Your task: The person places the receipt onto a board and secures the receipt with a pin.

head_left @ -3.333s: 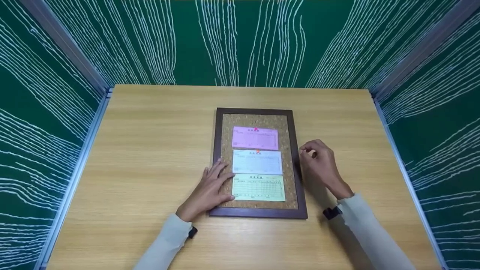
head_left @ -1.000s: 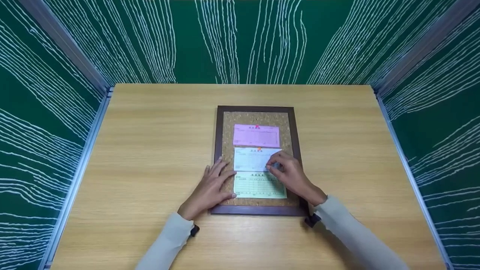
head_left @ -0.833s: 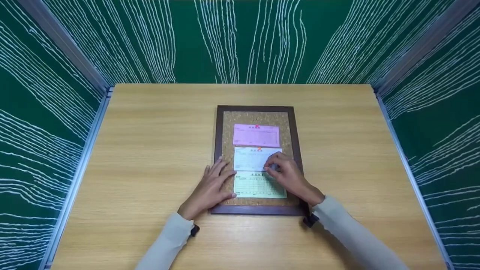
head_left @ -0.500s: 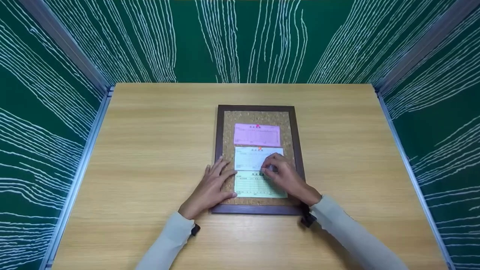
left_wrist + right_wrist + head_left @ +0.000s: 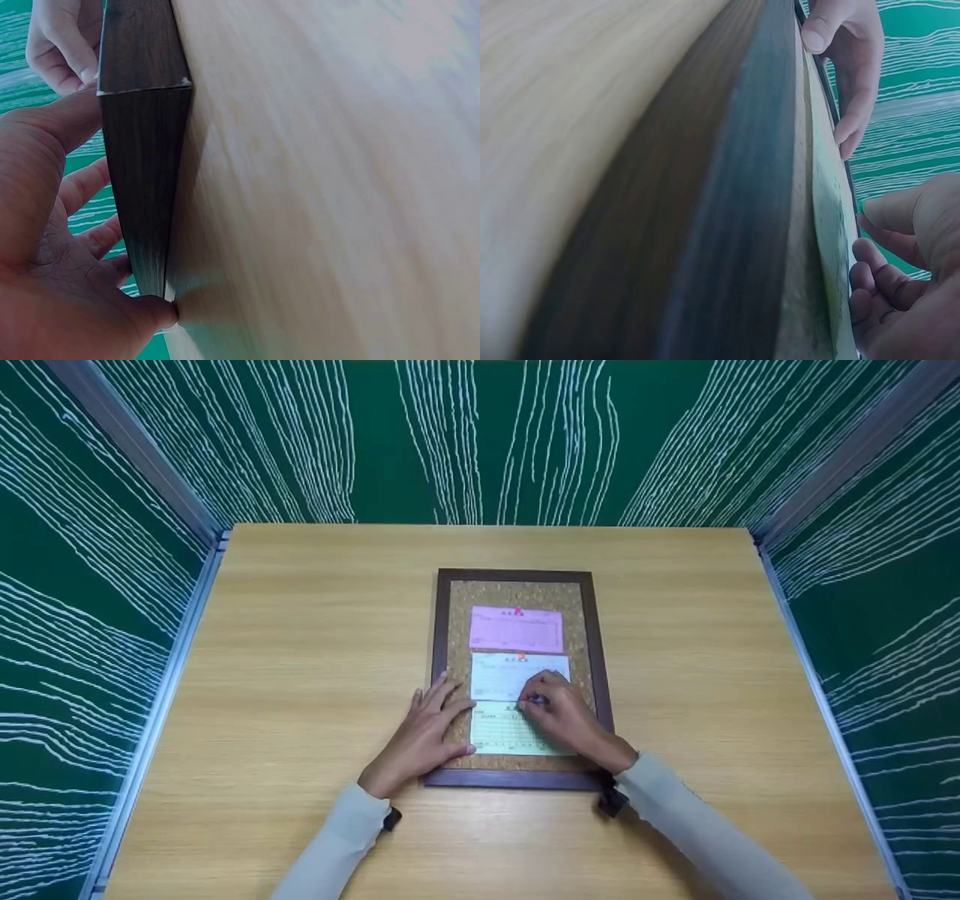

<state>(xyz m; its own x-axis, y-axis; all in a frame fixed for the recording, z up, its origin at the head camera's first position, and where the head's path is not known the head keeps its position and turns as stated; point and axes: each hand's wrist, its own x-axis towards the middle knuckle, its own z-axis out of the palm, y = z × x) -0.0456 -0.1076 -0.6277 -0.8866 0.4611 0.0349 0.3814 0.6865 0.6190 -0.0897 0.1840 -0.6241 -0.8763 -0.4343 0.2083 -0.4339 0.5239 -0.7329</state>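
A cork board (image 5: 514, 594) in a dark brown frame lies on the table. Down its middle run a pink slip (image 5: 516, 631) with a red push pin (image 5: 517, 611), a pale blue slip (image 5: 493, 679) with an orange push pin (image 5: 522, 656), and a light green slip (image 5: 502, 735). My left hand (image 5: 418, 735) rests spread over the board's left side, index fingertip and thumb at the green slip's left edge. At that slip's top edge, my right hand (image 5: 564, 714) pinches a small green push pin (image 5: 861, 207), mostly hidden by its fingertips.
The wooden table (image 5: 300, 622) extends around the board. Green panels (image 5: 495, 442) with wavy white lines enclose its back and sides, with metal posts (image 5: 840, 454) at the back corners. Both wrists carry small black cameras (image 5: 612, 802).
My right hand has moved from beside the board's right edge to over the papers, then slid slightly left and down to the green slip's top edge. My left hand stays in place.
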